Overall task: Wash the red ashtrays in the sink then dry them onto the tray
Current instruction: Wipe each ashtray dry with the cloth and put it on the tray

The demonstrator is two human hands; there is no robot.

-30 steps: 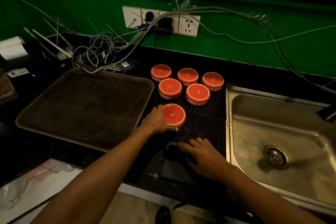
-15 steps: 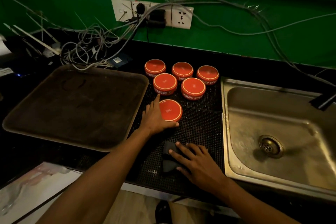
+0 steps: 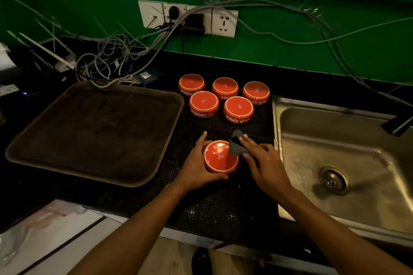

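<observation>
Left hand (image 3: 196, 167) cups the upturned round red ceramic ashtray (image 3: 220, 158) from its left side; right hand (image 3: 262, 163) pinches a dark grey cloth (image 3: 235, 144) against its right rim.

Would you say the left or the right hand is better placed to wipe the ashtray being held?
Right. The right hand already holds the dark cloth at the ashtray rim, while the left hand grips that ashtray.

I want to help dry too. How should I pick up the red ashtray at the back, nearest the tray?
Probably by its round side wall, coming from above. That ashtray sits upside down, flat base up, so there is no rim to hook. Its left side, toward the tray, is open; other ashtrays crowd its right and front.
</observation>
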